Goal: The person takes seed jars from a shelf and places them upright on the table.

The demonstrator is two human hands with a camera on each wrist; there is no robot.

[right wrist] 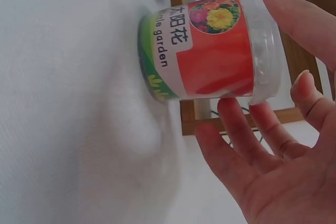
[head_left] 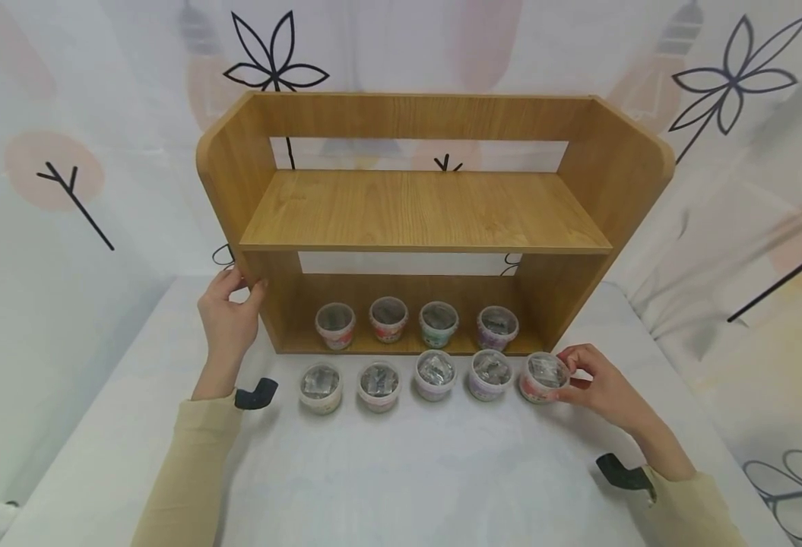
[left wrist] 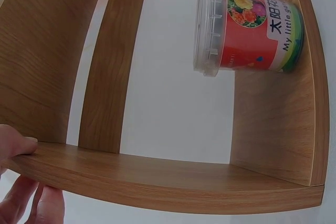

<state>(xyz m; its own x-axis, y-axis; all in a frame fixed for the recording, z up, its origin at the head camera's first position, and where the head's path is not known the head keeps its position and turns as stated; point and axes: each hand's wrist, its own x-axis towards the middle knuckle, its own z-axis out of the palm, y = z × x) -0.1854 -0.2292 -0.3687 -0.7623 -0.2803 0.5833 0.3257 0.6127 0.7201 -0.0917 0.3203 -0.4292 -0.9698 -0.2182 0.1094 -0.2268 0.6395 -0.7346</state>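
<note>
My left hand [head_left: 229,319] grips the front edge of the left side panel of a wooden shelf [head_left: 428,209]; the left wrist view shows the thumb inside and fingers outside. At the right end of the front row, my right hand [head_left: 606,387] holds a clear-lidded plastic tub [head_left: 543,377] between thumb and fingers. A red label with flowers and "little garden" wraps the tub [right wrist: 215,51], which stands upright on the white surface. Inside the left wrist view, another red-labelled tub [left wrist: 252,30] sits on the lower shelf board.
Several similar tubs, such as a pale one [head_left: 321,387] and a purple one [head_left: 489,374], line up before the shelf. Others stand on its lower board, including a teal one [head_left: 438,324]. Patterned fabric [head_left: 99,91] hangs behind and beside the white table [head_left: 387,486].
</note>
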